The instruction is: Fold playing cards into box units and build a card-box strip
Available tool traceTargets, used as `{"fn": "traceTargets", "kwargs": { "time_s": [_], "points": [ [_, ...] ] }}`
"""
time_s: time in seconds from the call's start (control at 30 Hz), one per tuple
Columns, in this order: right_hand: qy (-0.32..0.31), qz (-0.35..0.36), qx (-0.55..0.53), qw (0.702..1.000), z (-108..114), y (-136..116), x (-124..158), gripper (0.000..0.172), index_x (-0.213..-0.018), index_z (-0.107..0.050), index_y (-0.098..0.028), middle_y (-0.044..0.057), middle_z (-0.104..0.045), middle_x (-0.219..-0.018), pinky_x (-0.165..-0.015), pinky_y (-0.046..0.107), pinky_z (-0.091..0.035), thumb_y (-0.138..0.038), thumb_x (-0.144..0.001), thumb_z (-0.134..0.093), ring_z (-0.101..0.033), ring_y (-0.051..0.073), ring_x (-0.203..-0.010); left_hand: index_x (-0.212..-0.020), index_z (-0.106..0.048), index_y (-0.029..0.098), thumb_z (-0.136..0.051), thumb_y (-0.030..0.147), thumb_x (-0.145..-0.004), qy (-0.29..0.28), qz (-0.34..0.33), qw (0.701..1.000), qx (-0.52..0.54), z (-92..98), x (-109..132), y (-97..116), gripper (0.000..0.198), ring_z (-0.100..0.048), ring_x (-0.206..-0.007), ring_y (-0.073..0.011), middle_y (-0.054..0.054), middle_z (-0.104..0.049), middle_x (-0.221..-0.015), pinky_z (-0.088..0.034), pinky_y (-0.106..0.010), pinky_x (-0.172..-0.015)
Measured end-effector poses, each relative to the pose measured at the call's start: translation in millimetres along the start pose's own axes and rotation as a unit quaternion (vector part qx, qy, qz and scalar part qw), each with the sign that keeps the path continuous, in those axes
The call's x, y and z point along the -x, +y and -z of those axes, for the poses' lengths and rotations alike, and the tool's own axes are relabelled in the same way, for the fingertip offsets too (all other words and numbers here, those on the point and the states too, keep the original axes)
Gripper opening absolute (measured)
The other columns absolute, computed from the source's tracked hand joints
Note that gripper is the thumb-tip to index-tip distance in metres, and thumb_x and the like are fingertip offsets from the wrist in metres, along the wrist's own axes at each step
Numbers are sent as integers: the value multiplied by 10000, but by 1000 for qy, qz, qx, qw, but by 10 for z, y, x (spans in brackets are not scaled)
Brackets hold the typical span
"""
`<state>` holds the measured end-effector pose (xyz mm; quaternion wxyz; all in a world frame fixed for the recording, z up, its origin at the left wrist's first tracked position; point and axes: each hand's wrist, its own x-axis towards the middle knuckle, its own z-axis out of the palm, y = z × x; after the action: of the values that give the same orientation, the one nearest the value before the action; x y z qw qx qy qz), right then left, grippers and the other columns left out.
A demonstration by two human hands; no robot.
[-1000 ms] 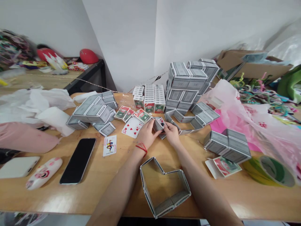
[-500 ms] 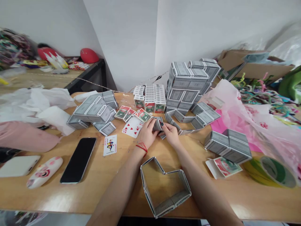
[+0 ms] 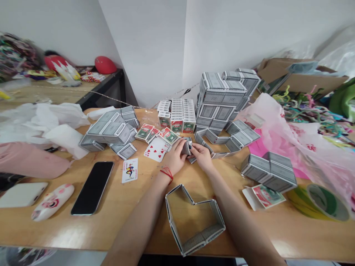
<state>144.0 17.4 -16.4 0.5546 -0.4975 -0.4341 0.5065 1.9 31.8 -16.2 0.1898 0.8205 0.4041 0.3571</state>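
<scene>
Head view: a grey-backed card [image 3: 186, 148] clamped between the left hand [image 3: 174, 152] and right hand [image 3: 202, 153], over the tabletop [image 3: 124, 207].
Its red-marked face, visible 1 second ago, is now out of sight, suggesting the folding has advanced; the left grips its side, the right pinches its edge; both reach forward, nearly meeting; nearer the person, a card frame [image 3: 201, 238] stands.
</scene>
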Motion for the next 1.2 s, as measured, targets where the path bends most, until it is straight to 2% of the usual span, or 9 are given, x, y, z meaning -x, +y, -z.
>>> {"fn": "traceTargets", "kwargs": {
  "time_s": [0.2, 0.43, 0.63, 0.93, 1.1, 1.2],
  "points": [
    [3, 2, 33, 999, 7, 16, 7, 349, -888, -666, -172, 12, -660, -711, -475, 257, -516, -440, -671, -610, -582, 128, -528, -1291, -350, 208, -519, 67, -705, 1, 1, 1000, -5, 10, 5, 18, 626, -367, -1248, -212, -80, -414, -1321, -353, -402, -1049],
    [35, 20, 64, 997, -39, 41, 46, 410, -966, -634, -162, 23, -665, -707, -438, 257, -493, -461, -691, -578, -559, 123, -464, -1288, -386, 280, -502, 69, -720, -10, 8, 1000, -22, 14, 1, 46, 618, -426, -1181, -228, -69, -438, -1255, -416, -419, -975],
    [10, 25, 61, 998, -27, 56, 41, 393, -959, -633, -167, 25, -662, -737, -445, 254, -496, -459, -704, -566, -564, 124, -487, -1295, -381, 271, -512, 67, -709, -22, 2, 1000, -21, 23, 3, 27, 635, -413, -1185, -225, -70, -430, -1253, -391, -406, -1001],
    [10, 29, 49, 998, -13, 57, 39, 374, -934, -636, -163, 15, -646, -712, -446, 244, -506, -442, -691, -584, -551, 107, -486, -1298, -379, 274, -502, 64, -708, -37, -3, 999, -24, 31, -7, 8, 639, -400, -1197, -228, -70, -415, -1267, -382, -409, -1005],
    [-3, 24, 29, 999, -18, 26, 53, 372, -927, -631, -166, 25, -652, -784, -458, 241, -509, -438, -675, -616, -555, 102, -508, -1301, -381, 261, -476, 61, -721, -36, -4, 999, -19, 26, -7, 1, 620, -388, -1210, -228, -75, -404, -1280, -376, -410, -1009],
    [-6, 15, 9, 1000, -17, 8, 51, 344, -879, -629, -165, 3, -636, -699, -464, 234, -504, -432, -662, -639, -541, 92, -489, -1290, -395, 257, -483, 59, -719, -35, -7, 999, -8, 27, -9, -20, 611, -384, -1215, -227, -73, -402, -1292, -373, -411, -1015]
  ]
}}
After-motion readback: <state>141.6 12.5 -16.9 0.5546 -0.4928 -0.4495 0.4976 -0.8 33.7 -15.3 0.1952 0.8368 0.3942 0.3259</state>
